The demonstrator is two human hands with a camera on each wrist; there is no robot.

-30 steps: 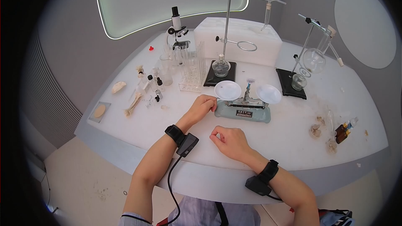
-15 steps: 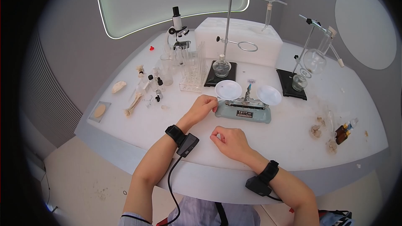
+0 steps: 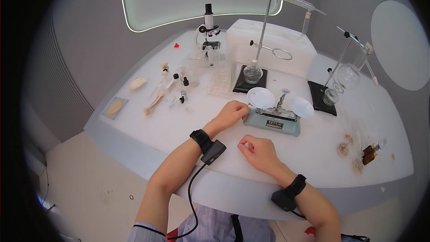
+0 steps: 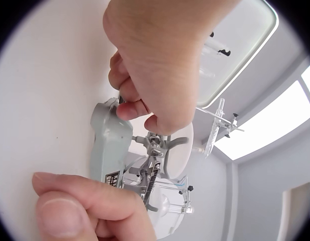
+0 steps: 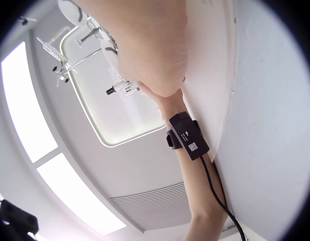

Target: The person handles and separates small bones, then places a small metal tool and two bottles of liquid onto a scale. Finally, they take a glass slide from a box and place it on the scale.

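Observation:
A pale green balance (image 3: 274, 124) with two white pans stands on the white table. At its left end is my left hand (image 3: 230, 115), the fingers curled round the end of the base. In the left wrist view, the curled fingers (image 4: 126, 90) touch that end of the balance (image 4: 107, 133); part of the grip is hidden by the palm. My right hand (image 3: 260, 152) rests on the table in front of the balance, loosely curled and holding nothing, thumb against index finger. The two hands are apart.
Behind stand a microscope (image 3: 208, 21), a test tube rack (image 3: 219, 90), an iron stand (image 3: 264, 27) with a glass burner (image 3: 253, 73), and a second stand (image 3: 321, 101) with a flask. Small bottles (image 3: 186, 82) lie left, brown bottles (image 3: 368, 154) right.
The head view has turned, so the table and its objects sit further right and tilted in the frame. Both hands keep their places beside the balance.

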